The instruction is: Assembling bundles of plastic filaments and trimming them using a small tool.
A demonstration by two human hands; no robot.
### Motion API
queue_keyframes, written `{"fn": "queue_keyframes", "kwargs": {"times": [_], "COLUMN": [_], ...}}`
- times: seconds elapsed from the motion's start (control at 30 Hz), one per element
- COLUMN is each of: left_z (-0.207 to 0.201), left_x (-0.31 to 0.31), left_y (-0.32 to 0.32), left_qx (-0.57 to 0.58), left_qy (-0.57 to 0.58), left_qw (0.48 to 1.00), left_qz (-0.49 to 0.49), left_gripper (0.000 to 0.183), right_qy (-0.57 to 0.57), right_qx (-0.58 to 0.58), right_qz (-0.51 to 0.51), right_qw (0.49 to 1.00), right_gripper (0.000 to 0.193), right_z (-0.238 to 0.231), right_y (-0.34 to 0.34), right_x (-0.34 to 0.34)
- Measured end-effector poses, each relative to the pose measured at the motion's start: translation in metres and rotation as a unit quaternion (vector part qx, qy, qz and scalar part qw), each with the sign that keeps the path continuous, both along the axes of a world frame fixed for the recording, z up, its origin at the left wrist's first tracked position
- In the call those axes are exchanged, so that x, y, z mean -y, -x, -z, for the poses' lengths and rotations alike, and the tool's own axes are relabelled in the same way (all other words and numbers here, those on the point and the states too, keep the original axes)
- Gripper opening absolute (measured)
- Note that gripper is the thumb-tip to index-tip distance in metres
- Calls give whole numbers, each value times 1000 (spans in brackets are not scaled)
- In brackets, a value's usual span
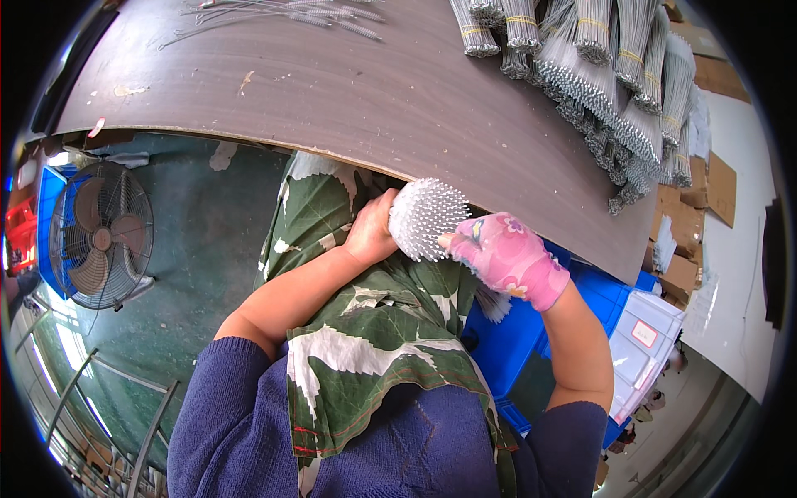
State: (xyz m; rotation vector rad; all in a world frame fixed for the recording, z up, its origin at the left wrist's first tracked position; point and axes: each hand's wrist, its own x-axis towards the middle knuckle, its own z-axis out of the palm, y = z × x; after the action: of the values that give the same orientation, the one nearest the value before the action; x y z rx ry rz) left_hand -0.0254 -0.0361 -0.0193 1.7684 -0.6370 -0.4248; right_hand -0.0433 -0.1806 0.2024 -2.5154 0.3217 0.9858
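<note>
My bare left hand (371, 227) is wrapped round the left side of a thick bundle of thin wire brushes (427, 217), held over my lap at the table's front edge. The bundle's end faces up, a dense round of small white tips; its lower part is hidden. On my right hand (513, 259) is a pink flowered glove that leaves the fingertips bare. Its fingers are curled closed, with a fingertip at the right edge of the bundle. Whatever they pinch is too small to tell. Just below that hand, pale bristly ends (493, 305) stick out over a blue bin.
Tied bundles of wire brushes (598, 91) are piled at the table's (332, 100) far right. Several loose brushes (307, 12) lie at the far left. Blue bins (506, 340) and a white box (643, 340) stand at my right. A floor fan (102, 238) is at left.
</note>
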Motion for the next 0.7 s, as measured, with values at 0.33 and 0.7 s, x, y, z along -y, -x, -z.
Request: {"fn": "queue_keyframes", "kwargs": {"times": [0.33, 0.7], "left_z": [-1, 0], "left_x": [1, 0], "left_y": [0, 0], "left_qx": [0, -1], "left_qy": [-9, 2], "left_qw": [1000, 1000], "left_qz": [4, -3], "left_gripper": [41, 40], "right_qy": [-4, 12], "right_qx": [-78, -104], "right_qz": [-32, -78], "right_qw": [996, 991], "right_gripper": [44, 48], "right_z": [5, -1], "right_y": [-15, -26], "right_x": [11, 10]}}
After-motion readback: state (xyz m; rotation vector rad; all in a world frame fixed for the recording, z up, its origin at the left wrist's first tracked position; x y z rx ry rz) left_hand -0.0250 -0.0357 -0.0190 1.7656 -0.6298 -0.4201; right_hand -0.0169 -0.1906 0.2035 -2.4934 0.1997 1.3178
